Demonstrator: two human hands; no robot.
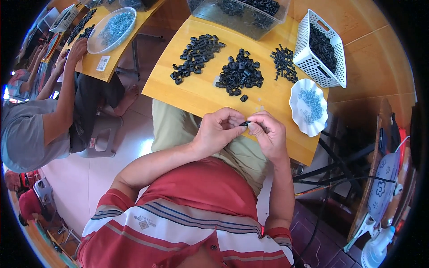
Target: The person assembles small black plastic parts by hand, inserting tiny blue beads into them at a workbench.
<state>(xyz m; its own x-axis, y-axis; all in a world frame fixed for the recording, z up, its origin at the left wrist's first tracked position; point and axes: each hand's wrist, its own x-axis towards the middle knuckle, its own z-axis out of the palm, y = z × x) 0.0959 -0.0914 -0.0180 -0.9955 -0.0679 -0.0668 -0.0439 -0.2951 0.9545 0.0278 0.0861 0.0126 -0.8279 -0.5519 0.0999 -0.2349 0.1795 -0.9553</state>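
At the near edge of the yellow table [178, 91], my left hand [218, 129] and my right hand [269, 133] meet. Both pinch one small black plastic part [245, 123] between thumbs and fingertips, which cover much of it. Just beyond lies a heap of small black oval parts [241, 73], with a single one nearer to me. Further left is a looser spread of black rounded parts [196, 56]. Thin black pin-like pieces [283, 63] are piled toward the right. Right of my hands, a white scalloped dish [296, 105] holds tiny clear bluish pieces.
A white perforated basket [328, 79] and a clear tub [219, 24], both with black parts, stand at the table's far side. Leftward, a person [31, 129] works at another table with a round clear tub [93, 44]. Dark metal table legs [339, 163] extend to the right.
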